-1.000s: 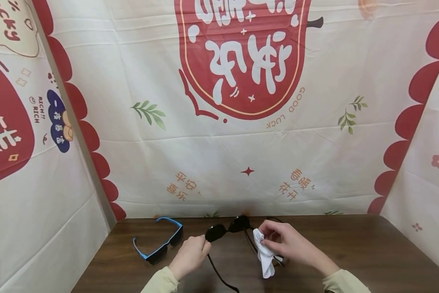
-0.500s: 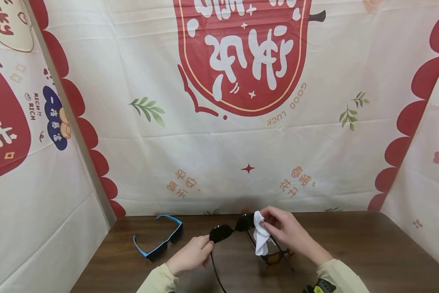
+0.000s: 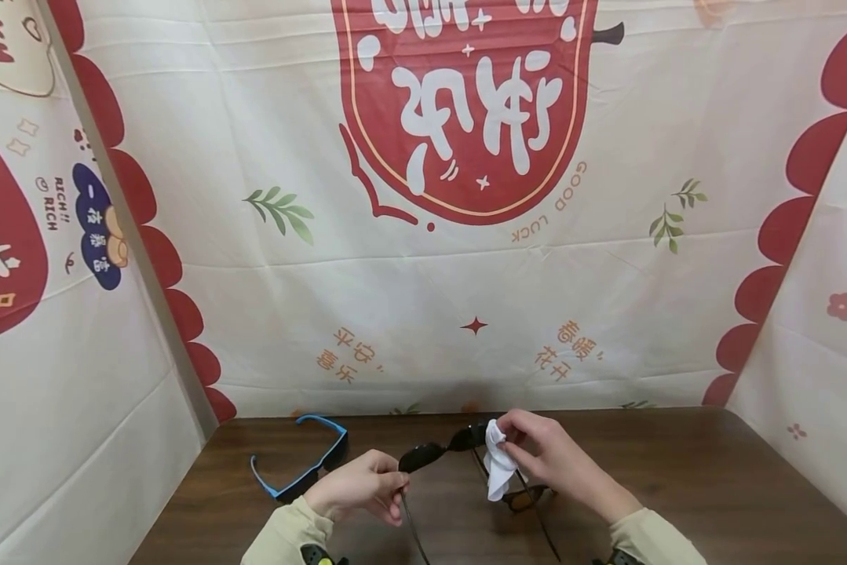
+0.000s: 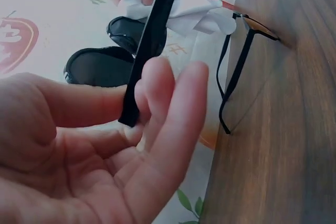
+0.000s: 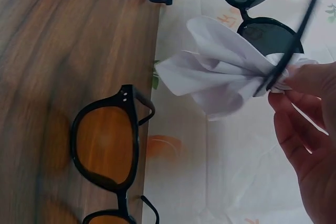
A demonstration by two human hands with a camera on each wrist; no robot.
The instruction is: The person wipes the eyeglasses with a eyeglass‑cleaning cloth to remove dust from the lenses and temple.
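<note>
Black sunglasses (image 3: 421, 457) are held up above the table with their arms unfolded. At one end, by the hinge, my left hand (image 3: 355, 488) pinches them between thumb and fingers; its other fingers are loosely bent in the left wrist view. A crumpled white cloth (image 5: 218, 72) is pinched by my right hand (image 3: 553, 457) around the opposite end of the frame, beside the outer lens. The cloth hides that hinge and hangs down in folds. Black-framed glasses with amber lenses (image 5: 105, 142) stand on the table below the right hand.
Blue-armed sunglasses (image 3: 299, 479) lie on the table to the left, partly behind the left hand. The dark wooden table (image 3: 649, 463) ends at a printed white cloth wall (image 3: 395, 298), with similar walls on both sides.
My right hand has brought the white cloth up from beside the sunglasses onto their right end. My left hand has turned, and the lenses tilt more.
</note>
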